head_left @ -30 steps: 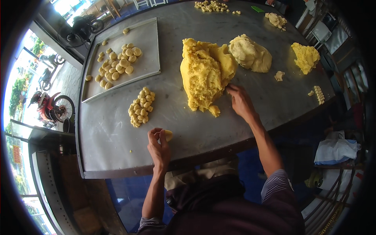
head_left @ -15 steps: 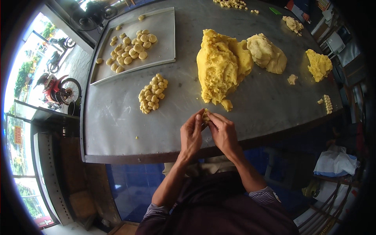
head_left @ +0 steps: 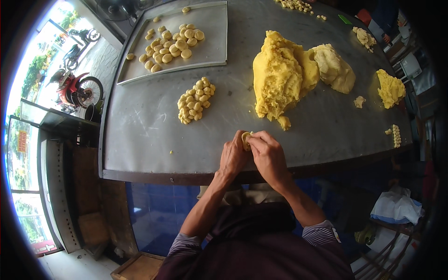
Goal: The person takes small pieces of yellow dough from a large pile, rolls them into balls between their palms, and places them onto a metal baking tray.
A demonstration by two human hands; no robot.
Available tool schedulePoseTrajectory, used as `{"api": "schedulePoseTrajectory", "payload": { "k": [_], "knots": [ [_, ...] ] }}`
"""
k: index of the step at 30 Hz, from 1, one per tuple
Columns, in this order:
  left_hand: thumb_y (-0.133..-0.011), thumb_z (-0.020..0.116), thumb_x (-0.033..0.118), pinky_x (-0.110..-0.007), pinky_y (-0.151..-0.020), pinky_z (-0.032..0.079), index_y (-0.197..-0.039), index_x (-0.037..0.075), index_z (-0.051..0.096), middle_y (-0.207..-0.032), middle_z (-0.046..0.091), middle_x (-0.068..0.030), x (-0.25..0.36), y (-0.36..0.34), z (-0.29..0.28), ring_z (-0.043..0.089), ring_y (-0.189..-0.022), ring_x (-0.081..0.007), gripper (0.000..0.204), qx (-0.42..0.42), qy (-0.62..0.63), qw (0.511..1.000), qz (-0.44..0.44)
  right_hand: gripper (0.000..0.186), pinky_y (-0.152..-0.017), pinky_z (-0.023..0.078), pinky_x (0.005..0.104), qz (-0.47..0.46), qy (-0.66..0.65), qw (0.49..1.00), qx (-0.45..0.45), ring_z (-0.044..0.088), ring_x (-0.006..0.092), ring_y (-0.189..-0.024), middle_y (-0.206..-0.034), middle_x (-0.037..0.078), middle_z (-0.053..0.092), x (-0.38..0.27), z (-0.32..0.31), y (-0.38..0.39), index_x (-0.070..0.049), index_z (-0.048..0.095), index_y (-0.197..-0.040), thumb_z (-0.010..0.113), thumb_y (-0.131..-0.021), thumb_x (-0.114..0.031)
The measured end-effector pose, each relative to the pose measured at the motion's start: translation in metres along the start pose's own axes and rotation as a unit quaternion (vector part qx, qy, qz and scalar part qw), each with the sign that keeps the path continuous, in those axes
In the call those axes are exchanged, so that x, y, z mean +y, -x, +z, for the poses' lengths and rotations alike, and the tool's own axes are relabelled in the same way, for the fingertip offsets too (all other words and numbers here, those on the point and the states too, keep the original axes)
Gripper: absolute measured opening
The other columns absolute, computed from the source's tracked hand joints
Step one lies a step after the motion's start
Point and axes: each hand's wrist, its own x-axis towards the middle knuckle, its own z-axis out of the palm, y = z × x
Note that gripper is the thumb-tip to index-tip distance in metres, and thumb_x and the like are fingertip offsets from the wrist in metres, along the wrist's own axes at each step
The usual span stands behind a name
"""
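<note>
Close to the table's front edge, a small piece of pale yellow dough (head_left: 245, 140) sits between my hands. My left hand (head_left: 231, 157) is curled around it, and it looks like a shallow cup there. Fingers of my right hand (head_left: 268, 153) pinch at its right side; they partly hide it. Just beyond lies a large crumbly yellow dough mass (head_left: 276, 77), with a paler smooth dough lump (head_left: 334, 69) against its right side. To the left is a heap of small dough balls (head_left: 193, 101).
A metal tray (head_left: 205, 64) with many round dough pieces (head_left: 172, 45) lies at the far left of the metal table (head_left: 140, 140). On the right are another yellow dough lump (head_left: 390, 88) and rows of small balls (head_left: 396, 136). Another person's hand (head_left: 386, 38) shows at the far right.
The dough between my hands now shows as an open cup, and my right fingers have shifted onto it. The whole view has turned slightly, moving the table's things rightward and up.
</note>
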Motion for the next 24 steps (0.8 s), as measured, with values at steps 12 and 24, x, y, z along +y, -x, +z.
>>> {"api": "schedulePoseTrajectory", "payload": {
  "k": [12, 24],
  "knots": [
    [-0.074, 0.079, 0.008, -0.040, -0.071, 0.055, -0.096, 0.005, 0.067, -0.088, 0.070, -0.0124, -0.010, -0.005, 0.000, 0.070, -0.080, -0.0326, 0.024, -0.024, 0.061, 0.985, 0.160, 0.046, -0.077, 0.053, 0.0337, 0.130, -0.161, 0.968, -0.141, 0.058, 0.0188, -0.080, -0.091, 0.006, 0.056, 0.047, -0.008, -0.031, -0.008, 0.071, -0.122, 0.079, -0.077, -0.004],
    [-0.090, 0.069, 0.009, -0.039, -0.073, 0.052, -0.094, -0.001, 0.066, -0.090, 0.067, -0.0164, -0.016, -0.003, -0.006, 0.066, -0.081, -0.0356, 0.011, -0.035, 0.036, 0.991, 0.127, 0.044, -0.101, 0.049, 0.0368, -0.058, 0.012, 0.996, -0.065, 0.059, 0.0310, -0.118, -0.120, 0.017, 0.062, 0.011, -0.024, -0.034, -0.001, 0.066, -0.126, 0.070, -0.083, -0.004]
  ]
}}
